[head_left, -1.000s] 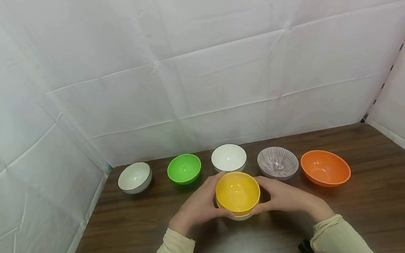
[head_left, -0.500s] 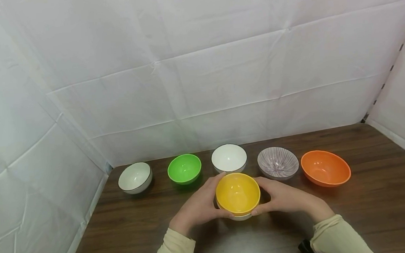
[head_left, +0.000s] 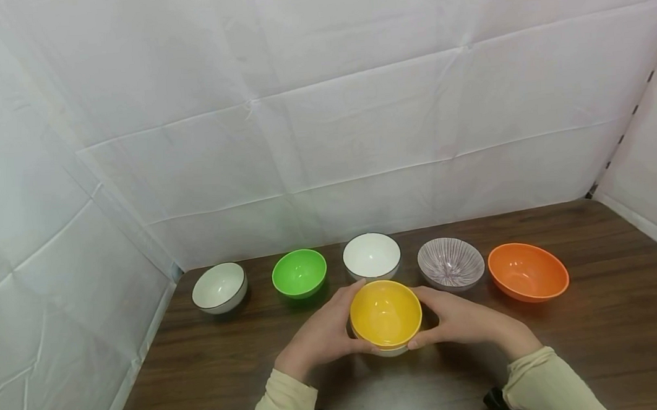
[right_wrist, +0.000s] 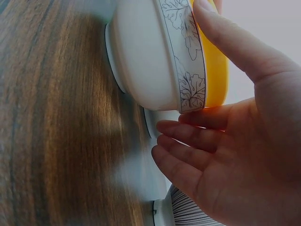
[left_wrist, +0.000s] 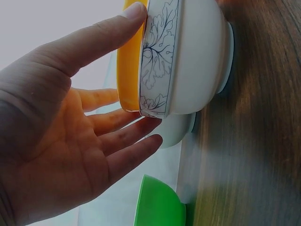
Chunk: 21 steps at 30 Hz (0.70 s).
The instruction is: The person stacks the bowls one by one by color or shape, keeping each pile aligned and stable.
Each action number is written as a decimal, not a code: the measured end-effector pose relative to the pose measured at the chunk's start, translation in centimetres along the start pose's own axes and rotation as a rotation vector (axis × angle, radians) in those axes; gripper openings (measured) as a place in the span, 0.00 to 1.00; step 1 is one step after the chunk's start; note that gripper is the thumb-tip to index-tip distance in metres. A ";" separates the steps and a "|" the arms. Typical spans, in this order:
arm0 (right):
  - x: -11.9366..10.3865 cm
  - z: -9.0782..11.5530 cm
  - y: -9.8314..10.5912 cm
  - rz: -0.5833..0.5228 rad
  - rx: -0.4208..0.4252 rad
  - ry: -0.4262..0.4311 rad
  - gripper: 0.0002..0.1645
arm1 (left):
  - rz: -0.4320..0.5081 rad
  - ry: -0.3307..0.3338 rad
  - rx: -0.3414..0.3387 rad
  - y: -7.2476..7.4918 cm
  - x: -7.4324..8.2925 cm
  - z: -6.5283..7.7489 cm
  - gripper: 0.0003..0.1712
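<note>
A yellow bowl [head_left: 386, 313] sits nested in a white bowl [left_wrist: 200, 56] with a dark leaf-patterned band, its yellow rim showing above the band. The white bowl stands on the wooden table. My left hand [head_left: 325, 336] grips the yellow bowl from the left, thumb on its near side and fingers spread round the far side. From the right, my right hand [head_left: 459, 319] grips it the same way. In both wrist views the thumb tips lie on the yellow wall, and some fingertips are right at the patterned band.
Behind the hands a row of bowls lines the table [head_left: 214, 372]: a dark-rimmed white bowl [head_left: 219, 289], a green bowl [head_left: 299, 273], another white bowl [head_left: 371, 255], a striped bowl [head_left: 451, 263] and an orange bowl [head_left: 528, 272]. White cloth [head_left: 358, 129] hangs behind.
The yellow bowl has sunk very slightly into the white bowl since a second ago. Both hands keep their hold in nearly the same place, and the row of bowls is unmoved.
</note>
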State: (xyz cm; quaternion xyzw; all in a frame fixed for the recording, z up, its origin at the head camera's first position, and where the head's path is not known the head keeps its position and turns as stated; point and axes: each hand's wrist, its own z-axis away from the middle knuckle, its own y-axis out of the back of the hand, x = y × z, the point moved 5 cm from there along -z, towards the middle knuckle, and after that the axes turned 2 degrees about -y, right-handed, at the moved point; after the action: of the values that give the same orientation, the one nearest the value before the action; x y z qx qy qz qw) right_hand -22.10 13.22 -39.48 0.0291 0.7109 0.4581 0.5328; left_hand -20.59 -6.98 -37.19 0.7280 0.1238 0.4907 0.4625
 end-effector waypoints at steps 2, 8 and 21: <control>0.0 0.0 0.0 0.003 0.002 0.002 0.49 | -0.007 0.003 -0.003 0.0 0.0 0.0 0.61; -0.1 0.0 0.1 0.013 0.008 0.014 0.50 | -0.022 0.011 -0.011 -0.1 -0.1 0.0 0.61; 0.1 -0.1 0.0 0.008 0.003 0.014 0.50 | -0.021 0.024 -0.024 0.0 -0.1 0.1 0.61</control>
State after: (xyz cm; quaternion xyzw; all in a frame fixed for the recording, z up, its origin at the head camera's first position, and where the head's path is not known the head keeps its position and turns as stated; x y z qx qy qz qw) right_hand -22.20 13.23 -39.53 0.0295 0.7151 0.4595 0.5260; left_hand -20.51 -7.06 -37.25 0.7151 0.1313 0.4959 0.4747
